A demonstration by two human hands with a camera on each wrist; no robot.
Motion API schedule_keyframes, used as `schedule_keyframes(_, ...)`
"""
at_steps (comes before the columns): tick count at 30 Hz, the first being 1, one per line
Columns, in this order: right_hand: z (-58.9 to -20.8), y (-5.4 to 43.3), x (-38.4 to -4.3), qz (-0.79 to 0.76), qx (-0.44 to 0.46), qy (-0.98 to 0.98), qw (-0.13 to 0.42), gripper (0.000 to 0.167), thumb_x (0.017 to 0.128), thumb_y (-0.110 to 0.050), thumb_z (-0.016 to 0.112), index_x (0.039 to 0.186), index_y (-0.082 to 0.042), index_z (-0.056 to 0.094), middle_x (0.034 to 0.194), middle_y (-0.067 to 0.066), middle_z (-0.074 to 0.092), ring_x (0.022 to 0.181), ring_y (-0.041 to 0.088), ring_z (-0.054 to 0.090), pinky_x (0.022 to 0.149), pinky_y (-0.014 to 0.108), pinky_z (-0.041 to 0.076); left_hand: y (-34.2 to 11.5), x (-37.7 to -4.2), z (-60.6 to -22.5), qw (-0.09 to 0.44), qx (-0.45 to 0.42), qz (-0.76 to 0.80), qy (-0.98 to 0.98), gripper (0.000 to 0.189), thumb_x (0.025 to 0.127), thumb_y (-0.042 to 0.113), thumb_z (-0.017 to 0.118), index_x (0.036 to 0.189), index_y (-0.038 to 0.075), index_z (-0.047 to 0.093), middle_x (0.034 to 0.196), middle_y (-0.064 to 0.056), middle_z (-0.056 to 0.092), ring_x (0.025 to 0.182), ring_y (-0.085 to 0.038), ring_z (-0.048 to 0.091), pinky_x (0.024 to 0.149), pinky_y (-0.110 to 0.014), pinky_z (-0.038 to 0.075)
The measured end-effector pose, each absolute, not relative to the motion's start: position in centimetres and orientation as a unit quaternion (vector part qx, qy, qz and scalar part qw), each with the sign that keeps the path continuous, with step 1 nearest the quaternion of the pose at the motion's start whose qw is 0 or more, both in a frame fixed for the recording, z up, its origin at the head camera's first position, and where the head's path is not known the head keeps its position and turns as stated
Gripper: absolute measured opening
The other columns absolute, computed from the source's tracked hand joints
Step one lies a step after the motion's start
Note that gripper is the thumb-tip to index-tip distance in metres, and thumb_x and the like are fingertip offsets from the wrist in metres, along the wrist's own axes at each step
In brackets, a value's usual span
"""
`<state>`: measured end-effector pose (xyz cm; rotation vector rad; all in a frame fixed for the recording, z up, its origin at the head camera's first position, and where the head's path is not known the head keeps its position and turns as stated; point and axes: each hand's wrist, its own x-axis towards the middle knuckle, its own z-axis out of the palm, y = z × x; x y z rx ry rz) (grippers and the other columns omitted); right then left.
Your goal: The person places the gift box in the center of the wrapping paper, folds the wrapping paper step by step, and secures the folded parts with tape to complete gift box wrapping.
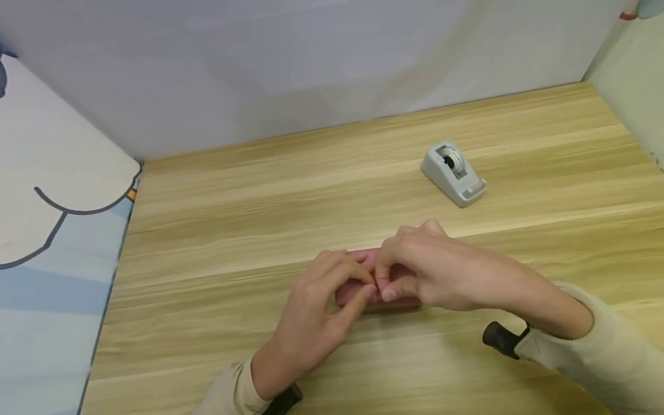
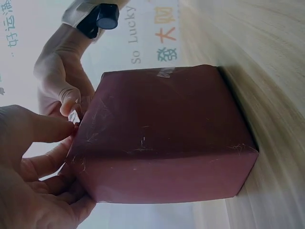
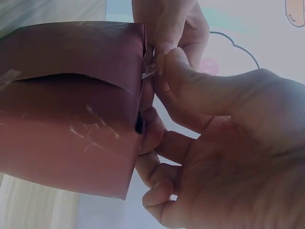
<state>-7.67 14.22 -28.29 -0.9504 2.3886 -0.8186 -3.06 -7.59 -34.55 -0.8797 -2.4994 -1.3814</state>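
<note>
A box wrapped in dark red paper [image 2: 162, 114] stands on the table, looking pinkish in the head view and partly covered by both hands. Over its top, my left hand [image 1: 319, 308] and right hand [image 1: 441, 271] meet, fingertips close together. Between thumb and forefinger, the right hand pinches a short strip of clear tape [image 3: 150, 72] at the box's top edge. My left thumb and forefinger pinch at the same tape, while its other fingers rest along the edge. In the right wrist view, a paper flap [image 3: 71, 78] bows away from the side, leaving a narrow dark gap.
Farther back and to the right, a grey tape dispenser [image 1: 453, 174] with a roll in it sits on the wooden table [image 1: 233, 213]. A pale wall [image 1: 311, 63] rises behind the table. A printed panel [image 1: 57, 230] borders the left side.
</note>
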Motion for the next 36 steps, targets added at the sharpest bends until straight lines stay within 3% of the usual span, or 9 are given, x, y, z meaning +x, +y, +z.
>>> schedule_keyframes(11,-28.4,14.5,-7.7,-0.312,-0.346,0.857,0.221,0.019,0.09,-0.029,0.077,0.079,-0.036,0.064,0.08,-0.026,0.061,0.084,0.006,0.05,0.084,0.038,0.027,-7.6,-3.1,-33.9,0.04,-0.28,-0.449,-0.848,0.006,0.096,0.013,0.074,0.102,0.013,0.072,0.107,0.004,0.071,0.12,-0.015,0.064,0.104,-0.033,0.053)
schedule_keyframes(17,-28.5,14.5,-7.7,-0.311,-0.344,0.859,0.215,0.017,0.09,-0.03,0.078,0.08,-0.037,0.066,0.083,-0.026,0.062,0.085,0.005,0.05,0.084,0.037,0.027,-7.5,-3.1,-34.1,0.053,-0.288,-0.434,-0.852,0.006,0.093,0.009,0.077,0.095,0.013,0.072,0.102,0.003,0.069,0.118,-0.015,0.064,0.112,-0.033,0.049)
schedule_keyframes(23,-28.6,14.7,-8.1,-0.296,-0.353,0.857,0.232,0.012,0.097,-0.039,0.073,0.087,-0.036,0.067,0.092,-0.023,0.064,0.089,0.006,0.051,0.085,0.035,0.034,-7.6,-3.1,-34.2,0.07,-0.291,-0.405,-0.864,0.009,0.092,0.005,0.073,0.092,0.012,0.068,0.104,0.001,0.069,0.114,-0.015,0.065,0.115,-0.034,0.047)
schedule_keyframes(25,-28.6,14.8,-8.3,-0.294,-0.358,0.852,0.242,0.01,0.099,-0.04,0.07,0.09,-0.035,0.067,0.094,-0.021,0.063,0.092,0.005,0.053,0.087,0.034,0.04,-7.6,-3.1,-34.1,0.077,-0.297,-0.398,-0.864,0.01,0.091,0.004,0.073,0.09,0.012,0.067,0.102,0.001,0.068,0.111,-0.014,0.065,0.113,-0.034,0.048)
schedule_keyframes(32,-28.8,15.2,-8.8,-0.321,-0.373,0.824,0.281,0.009,0.104,-0.034,0.064,0.102,-0.025,0.066,0.102,-0.01,0.062,0.091,0.003,0.058,0.083,0.026,0.052,-7.4,-3.2,-34.0,0.086,-0.303,-0.381,-0.869,0.011,0.09,0.004,0.07,0.088,0.013,0.064,0.094,0.003,0.063,0.097,-0.012,0.058,0.084,-0.025,0.05)
schedule_keyframes(36,-28.7,15.0,-8.9,-0.321,-0.385,0.818,0.282,0.012,0.106,-0.034,0.06,0.1,-0.025,0.065,0.105,-0.006,0.058,0.089,0.002,0.058,0.08,0.024,0.053,-7.4,-3.1,-34.0,0.085,-0.305,-0.378,-0.87,0.01,0.09,0.004,0.07,0.088,0.013,0.065,0.095,0.002,0.064,0.101,-0.013,0.061,0.094,-0.026,0.053)
